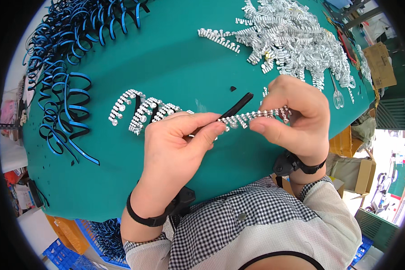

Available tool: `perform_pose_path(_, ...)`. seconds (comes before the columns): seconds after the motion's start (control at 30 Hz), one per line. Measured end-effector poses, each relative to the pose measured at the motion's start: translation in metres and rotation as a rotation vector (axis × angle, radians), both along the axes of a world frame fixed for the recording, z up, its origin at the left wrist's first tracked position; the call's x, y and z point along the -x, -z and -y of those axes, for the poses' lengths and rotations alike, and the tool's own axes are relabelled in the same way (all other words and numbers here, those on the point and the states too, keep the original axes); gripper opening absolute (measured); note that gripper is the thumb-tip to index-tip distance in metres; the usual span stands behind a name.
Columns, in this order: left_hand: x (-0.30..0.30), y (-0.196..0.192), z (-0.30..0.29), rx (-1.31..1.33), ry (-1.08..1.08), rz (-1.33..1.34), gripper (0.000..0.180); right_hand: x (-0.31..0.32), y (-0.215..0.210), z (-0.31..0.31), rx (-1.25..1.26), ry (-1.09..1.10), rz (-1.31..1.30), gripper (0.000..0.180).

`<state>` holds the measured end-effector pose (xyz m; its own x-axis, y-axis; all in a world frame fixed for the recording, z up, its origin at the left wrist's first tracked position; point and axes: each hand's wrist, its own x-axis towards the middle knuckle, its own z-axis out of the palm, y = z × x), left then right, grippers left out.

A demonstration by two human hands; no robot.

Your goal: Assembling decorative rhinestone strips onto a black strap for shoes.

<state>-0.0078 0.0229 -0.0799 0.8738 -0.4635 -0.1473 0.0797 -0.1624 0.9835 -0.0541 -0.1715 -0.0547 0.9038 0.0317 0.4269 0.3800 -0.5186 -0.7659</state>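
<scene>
My left hand [173, 141] is closed, thumb and fingers pinching a black coiled band [237, 106] whose bare end points up and away to the right. Along with it the same pinch holds a rhinestone trim [245, 118] with hanging stones. At its other end the trim runs into my right hand [299, 114], whose thumb and curled fingers close on it. Left of my left hand lie loops of black band faced with rhinestones [144, 110], coiled on the green table [166, 58]. My left palm hides where these loops meet the pinched part.
Blue-and-black coiled bands [76, 103] are heaped at the left. A large pile of silvery trim strips [297, 40] covers the far right. A clear, spoon-shaped item [337, 96] lies near the right edge. Cardboard boxes [380, 65] stand beyond it; a blue crate [94, 245] sits below left.
</scene>
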Motion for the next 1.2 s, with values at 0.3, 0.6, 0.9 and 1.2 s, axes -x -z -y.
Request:
perform_pose_path(0.3,0.001,0.003,0.008,-0.017,0.024,0.062,0.012,-0.003,0.001,0.003,0.12,0.191,0.077,0.013)
perform_pose_path(0.6,0.004,-0.003,0.009,0.058,0.028,-0.007,0.012,-0.008,0.009,0.006,0.088,0.218,0.053,0.013)
perform_pose_path(0.9,-0.001,-0.013,0.014,0.05,0.039,-0.103,0.013,-0.009,0.008,0.005,0.115,0.181,0.119,0.013)
perform_pose_path(1.2,0.001,-0.002,0.018,-0.05,-0.042,0.151,0.012,-0.005,0.006,-0.004,0.301,0.122,0.334,0.018)
